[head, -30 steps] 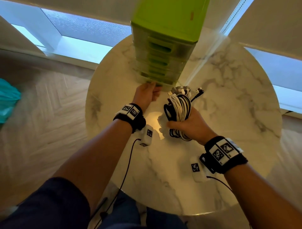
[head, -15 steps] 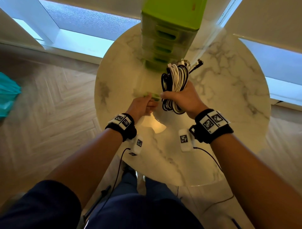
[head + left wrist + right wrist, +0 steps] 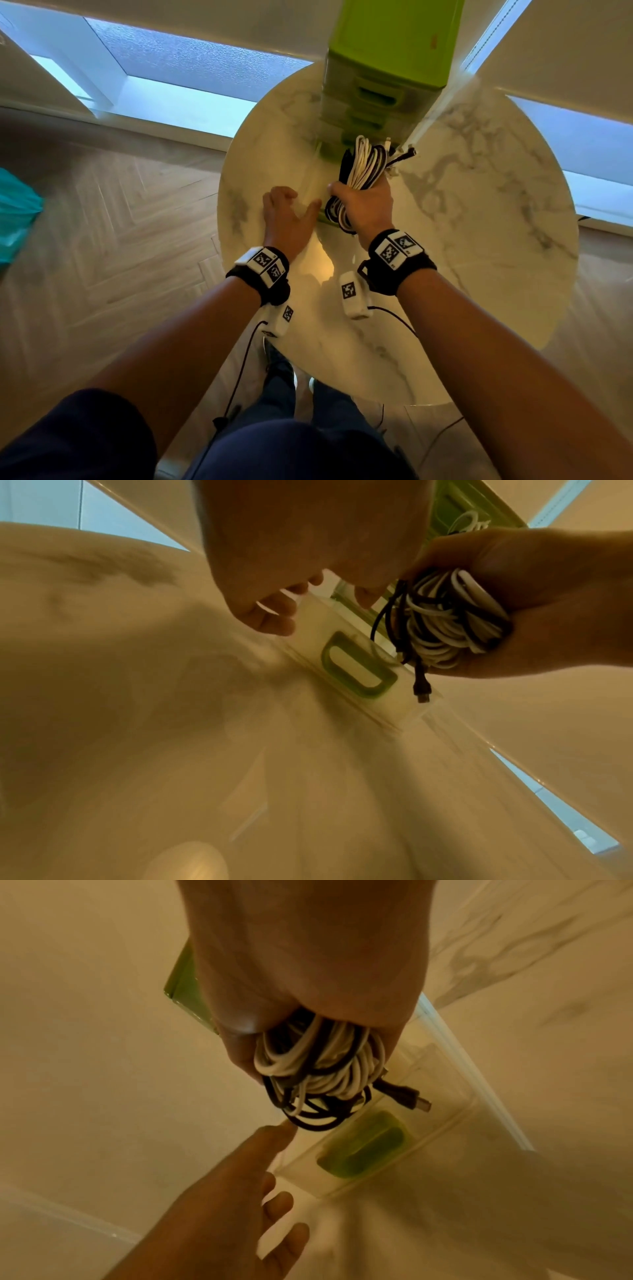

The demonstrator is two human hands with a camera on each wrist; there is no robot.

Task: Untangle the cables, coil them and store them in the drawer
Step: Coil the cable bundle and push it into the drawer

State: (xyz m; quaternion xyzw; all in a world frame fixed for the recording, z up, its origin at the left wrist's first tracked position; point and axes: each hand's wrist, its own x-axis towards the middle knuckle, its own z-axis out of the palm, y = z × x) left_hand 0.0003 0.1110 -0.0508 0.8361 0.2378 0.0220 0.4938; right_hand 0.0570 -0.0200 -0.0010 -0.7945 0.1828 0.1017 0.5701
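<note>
The clear plastic drawer (image 3: 346,666) with its green loop handle stands pulled out of the green unit (image 3: 387,68) over the round marble table (image 3: 479,212), well inside the rim. The right hand (image 3: 366,205) clenches a coiled bundle of white and black cables (image 3: 364,164) just above it. The left hand (image 3: 286,219) hovers released, fingers relaxed, beside the drawer's front corner.

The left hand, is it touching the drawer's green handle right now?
Apart. The left wrist view shows the left hand open above the drawer's far corner, clear of the green handle.
</note>
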